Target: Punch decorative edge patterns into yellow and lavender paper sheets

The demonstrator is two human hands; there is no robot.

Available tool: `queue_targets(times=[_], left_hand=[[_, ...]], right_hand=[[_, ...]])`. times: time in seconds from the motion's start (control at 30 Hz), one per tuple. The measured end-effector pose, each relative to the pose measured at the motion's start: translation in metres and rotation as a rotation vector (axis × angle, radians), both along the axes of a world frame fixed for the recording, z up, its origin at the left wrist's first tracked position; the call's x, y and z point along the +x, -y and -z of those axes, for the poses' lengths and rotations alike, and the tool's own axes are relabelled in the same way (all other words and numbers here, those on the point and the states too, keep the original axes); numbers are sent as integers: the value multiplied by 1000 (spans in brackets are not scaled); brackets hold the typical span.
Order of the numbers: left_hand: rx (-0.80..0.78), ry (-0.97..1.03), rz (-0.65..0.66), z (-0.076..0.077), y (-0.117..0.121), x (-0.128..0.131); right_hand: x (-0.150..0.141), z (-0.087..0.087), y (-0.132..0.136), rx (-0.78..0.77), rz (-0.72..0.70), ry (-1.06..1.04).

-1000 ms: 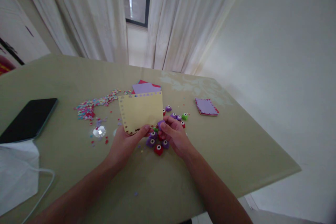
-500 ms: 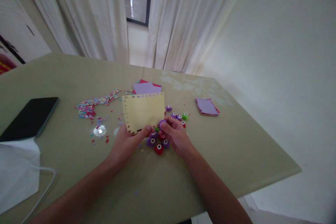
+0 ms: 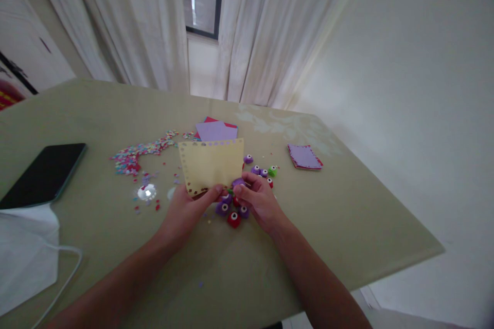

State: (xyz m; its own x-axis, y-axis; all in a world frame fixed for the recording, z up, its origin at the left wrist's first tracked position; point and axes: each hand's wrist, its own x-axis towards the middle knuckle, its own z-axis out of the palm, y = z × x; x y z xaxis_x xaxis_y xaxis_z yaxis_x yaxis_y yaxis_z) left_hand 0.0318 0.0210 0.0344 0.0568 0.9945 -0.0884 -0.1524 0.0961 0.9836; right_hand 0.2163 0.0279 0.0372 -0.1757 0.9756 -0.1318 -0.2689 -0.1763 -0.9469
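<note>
My left hand (image 3: 189,209) grips a yellow sheet of paper (image 3: 212,164) by its lower edge, thumb in front. Small shapes are punched along the sheet's left, top and bottom edges. At the lower right corner of the sheet, my right hand (image 3: 259,200) pinches a purple paper punch (image 3: 237,183); whether the corner sits inside its slot cannot be made out. Below the hands lie several small punches in purple, red and green, among them a red punch (image 3: 233,219) and a purple punch (image 3: 223,208). Fingers hide part of this cluster.
More punches, one a green punch (image 3: 272,170), lie right of the sheet. Paper confetti (image 3: 133,158) is strewn on the left. Behind are lilac and red sheets (image 3: 216,131); a stack of edge-punched squares (image 3: 304,157) lies right. A tablet (image 3: 42,172) and white mask (image 3: 29,252) lie left.
The yellow sheet has tipped and dropped slightly, its top edge a little lower. The purple punch has turned in my right fingers, and the thumb has shifted down a little.
</note>
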Motion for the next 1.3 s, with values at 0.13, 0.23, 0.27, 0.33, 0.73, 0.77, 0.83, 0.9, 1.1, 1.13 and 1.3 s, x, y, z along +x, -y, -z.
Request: queue_targets(times=[0.13,0.23,0.27,0.33,0.73,0.77,0.83,0.9,1.1,1.13,1.3], left_hand=[[11,-8,-43,6,-2,-3],[0,-5,-83,8,-3,-5],[-5,0,-89,8,-4,-5],[-13,22,-98,8,-4,-4],[2,-24,-143,5,-4,-8],[4,-43,-151,5,-5,-9],[6,-74,-161,4,-5,-10],[3,-84,-161,4,-6,-10],[-8,-81,-171,6,-7,-11],[-4,-113,-173,5,-7,-11],[56,-333,-174,-11,-5,-12]], right_hand=[[7,-6,-2,72,42,88],[20,-8,-8,217,136,285],[25,-8,-11,284,181,400],[34,-5,-16,416,259,665],[40,2,-23,563,240,1120],[46,-1,-23,558,288,1122],[56,-4,-25,510,324,1196],[63,-6,-26,437,271,1303],[63,-7,-21,388,125,1451],[62,-7,-20,395,110,1480],[65,-4,-19,464,61,1570]])
